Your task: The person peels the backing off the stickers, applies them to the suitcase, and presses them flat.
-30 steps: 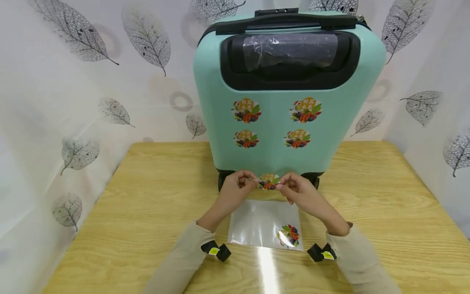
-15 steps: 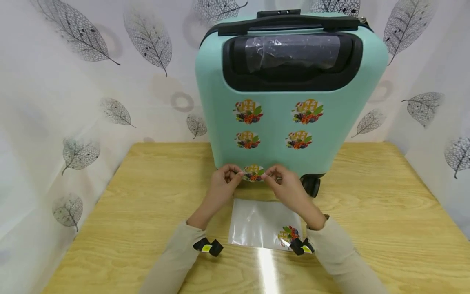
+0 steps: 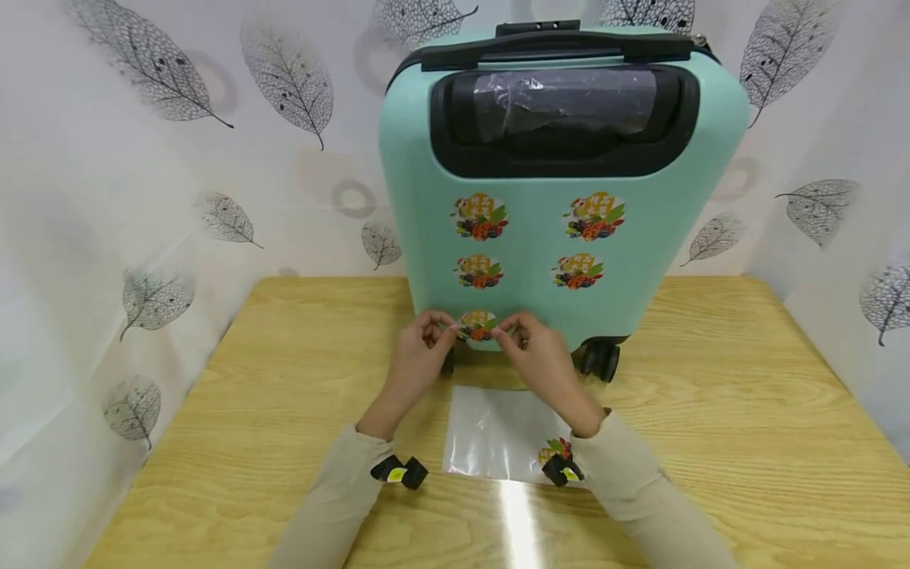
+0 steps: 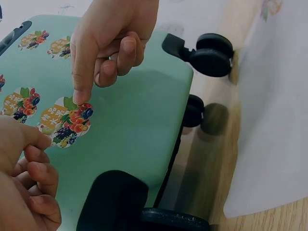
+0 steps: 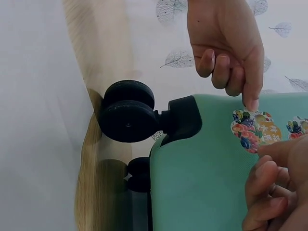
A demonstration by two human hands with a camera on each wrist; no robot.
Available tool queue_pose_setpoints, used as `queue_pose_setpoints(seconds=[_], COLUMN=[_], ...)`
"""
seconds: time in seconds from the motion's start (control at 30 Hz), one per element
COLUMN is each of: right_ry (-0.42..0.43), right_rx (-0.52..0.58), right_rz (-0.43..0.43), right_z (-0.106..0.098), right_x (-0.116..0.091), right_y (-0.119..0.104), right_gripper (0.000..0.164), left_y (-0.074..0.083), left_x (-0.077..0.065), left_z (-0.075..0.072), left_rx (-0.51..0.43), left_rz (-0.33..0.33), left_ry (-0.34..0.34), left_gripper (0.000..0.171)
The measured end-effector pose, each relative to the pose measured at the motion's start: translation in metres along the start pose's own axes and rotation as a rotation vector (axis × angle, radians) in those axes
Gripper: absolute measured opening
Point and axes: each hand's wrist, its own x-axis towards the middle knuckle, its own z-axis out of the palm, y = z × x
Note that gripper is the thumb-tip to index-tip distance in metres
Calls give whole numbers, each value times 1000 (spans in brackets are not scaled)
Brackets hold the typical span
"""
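A round fruit-printed sticker (image 3: 476, 325) lies against the lower left of the mint-green suitcase (image 3: 529, 304). My left hand (image 3: 418, 354) pinches its left edge between thumb and index finger. At the opposite edge, my right hand (image 3: 542, 362) holds it the same way. The left wrist view shows the sticker (image 4: 67, 122) flat over the green shell, with fingertips right at two sides of its rim. The other fingers of both hands are curled. Several matching stickers, such as the one just above (image 3: 479, 271), are on the suitcase in two columns.
A glossy sticker sheet (image 3: 490, 431) lies on the wooden table (image 3: 298, 379), one sticker (image 3: 553, 450) partly hidden by the right wrist's camera. Black wheels (image 3: 600, 359) stick out under the suitcase. A leaf-patterned cloth (image 3: 313, 174) hangs behind.
Both hands have carried the sticker left and up, from in front of the suitcase's lower edge to its lower left. The right forearm now overlaps the sheet.
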Motion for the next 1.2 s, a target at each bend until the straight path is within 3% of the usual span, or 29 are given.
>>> queue_pose_setpoints(seconds=[0.33,0.6,1.2], right_ry=[84,132,162], right_rx=[-95,-148,-170], right_rz=[-55,-68,-92], right_z=[8,10,12], right_x=[2,3,4], right_y=[-2,-2,-1], right_gripper=[14,16,14], left_y=[-1,-2,-3], left_x=[3,6,7], left_z=[0,2,4], left_rx=[113,203,298], left_rz=[41,134,171], left_ry=[69,121,173], left_gripper=[13,12,8])
